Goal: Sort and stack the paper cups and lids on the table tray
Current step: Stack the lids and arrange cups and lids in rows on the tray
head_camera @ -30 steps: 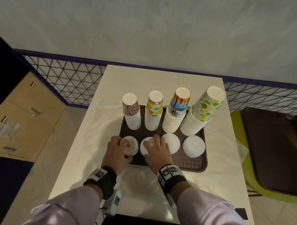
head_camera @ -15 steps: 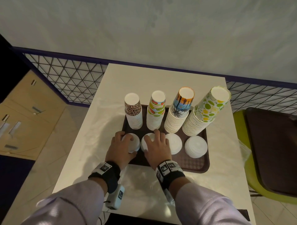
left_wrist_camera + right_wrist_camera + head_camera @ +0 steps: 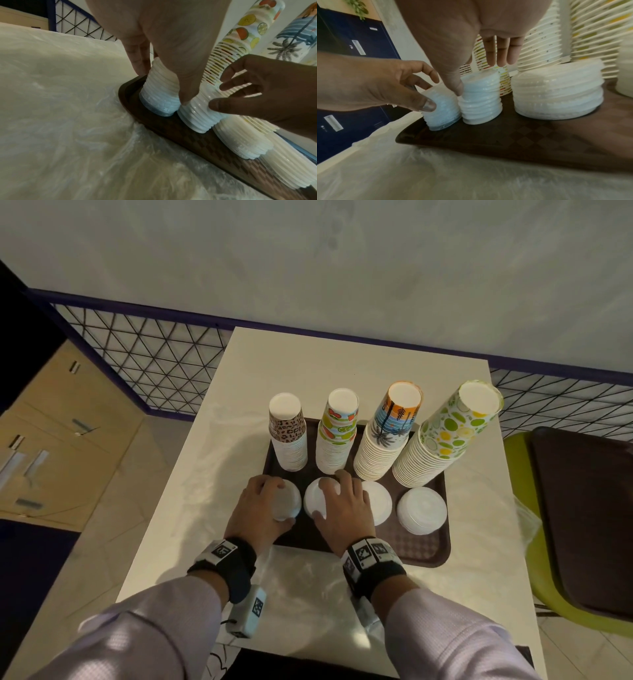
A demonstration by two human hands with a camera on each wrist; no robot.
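Both hands have nudged forward on the tray [image 3: 424, 556]. Left hand [image 3: 255, 513] curls thumb and fingers round the leftmost lid stack [image 3: 287, 503]; right hand [image 3: 342, 513] grips its neighbour [image 3: 317, 499] (stacks almost touching). Sorting looks nearly finished, only squaring up left.

left hand [image 3: 262, 508]: thumb now on the near side of the leftmost lid stack [image 3: 287, 499], fingers round its far-left side; 1.0 s ago it lay more over the top
right hand [image 3: 343, 510]: fingers spread wider over the second lid stack [image 3: 317, 497], reaching onto the third lid stack [image 3: 378, 503]; thumb at the second stack's near edge
two left lid stacks: closer together, almost touching in the wrist views
camera: head view shifted slightly; tray [image 3: 424, 549] sits a bit right in frame
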